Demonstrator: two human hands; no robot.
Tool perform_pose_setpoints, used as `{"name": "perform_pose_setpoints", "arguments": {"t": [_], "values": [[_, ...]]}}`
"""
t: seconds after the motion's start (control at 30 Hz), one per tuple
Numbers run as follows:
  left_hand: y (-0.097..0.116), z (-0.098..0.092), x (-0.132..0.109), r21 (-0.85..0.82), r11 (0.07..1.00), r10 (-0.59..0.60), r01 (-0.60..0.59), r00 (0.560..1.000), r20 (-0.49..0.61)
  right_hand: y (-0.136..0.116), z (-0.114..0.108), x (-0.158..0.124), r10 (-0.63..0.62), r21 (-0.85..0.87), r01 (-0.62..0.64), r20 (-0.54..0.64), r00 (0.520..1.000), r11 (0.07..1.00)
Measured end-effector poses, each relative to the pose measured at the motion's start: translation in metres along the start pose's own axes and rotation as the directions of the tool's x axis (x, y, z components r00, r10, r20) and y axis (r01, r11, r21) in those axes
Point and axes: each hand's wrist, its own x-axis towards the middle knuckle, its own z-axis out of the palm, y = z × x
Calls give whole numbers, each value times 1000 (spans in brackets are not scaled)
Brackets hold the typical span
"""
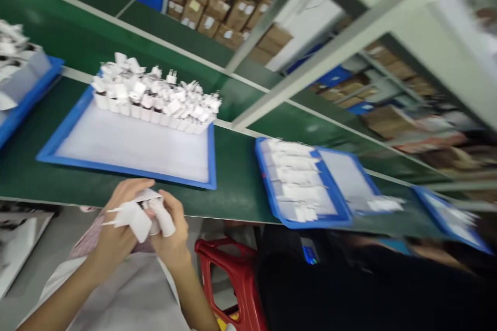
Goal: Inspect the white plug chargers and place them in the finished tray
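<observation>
Close to my body, at the front edge of the green table, both hands are closed around a white plug adapter [134,220] with metal prongs pointing left, together with other white pieces. My left hand [116,222] grips it from the left side. On the right, my right hand [173,232] wraps round a rounded white piece [163,217], possibly a bundled cable. Beyond them lies a blue-rimmed tray [128,168] with a white base. Many white plug adapters [155,95] stand packed in rows along its far side.
Another blue tray [29,101] with white items sits at the left. Farther right along the green table [236,181] are more blue trays [272,191] of white parts. A red stool [248,289] and a person in black [349,289] are at the right. Shelves hold cardboard boxes [209,5].
</observation>
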Motion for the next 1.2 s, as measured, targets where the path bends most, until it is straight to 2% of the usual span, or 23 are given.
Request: {"name": "perform_pose_setpoints", "arguments": {"t": [0.1, 0.23, 0.37, 0.5, 0.6, 0.73, 0.87, 0.93, 1.07, 1.2], "values": [[-8, 2, 4, 96, 994, 59, -56, 998, -27, 3, 3, 9, -111, -73, 115, 57, 992, 991], [-16, 0, 7, 170, 981, 99, -91, 994, -35, 2, 3, 18, -108, -154, 131, 150, 983, 979], [-28, -4, 5, 137, 990, 36, -40, 999, 36, -4, 3, 18, -125, -193, 144, 107, 986, 971], [-31, -2, 2, 90, 995, -45, 42, 998, 40, -9, 2, 19, -188, -280, 187, 24, 982, 942], [-26, 1, 3, 157, 988, -12, 8, 1000, 26, -4, 2, 20, -239, -331, 235, 29, 971, 914], [-20, 4, 6, 182, 982, 43, -45, 999, 11, 4, 2, 22, -274, -248, 281, 66, 960, 927], [-15, 5, 8, 21, 1000, 13, -14, 998, 66, -1, -2, 25, -183, -84, 185, 22, 983, 979], [-13, 4, 9, -56, 998, -14, 18, 997, 71, -6, -5, 28, -152, -66, 152, 12, 988, 986], [-7, 3, 13, -50, 998, -35, 40, 995, 91, -8, -9, 35, -130, -79, 132, 22, 991, 988], [-5, 3, 14, -84, 996, -7, 17, 993, 114, -3, -8, 34, -125, 11, 125, 36, 991, 992]]}}
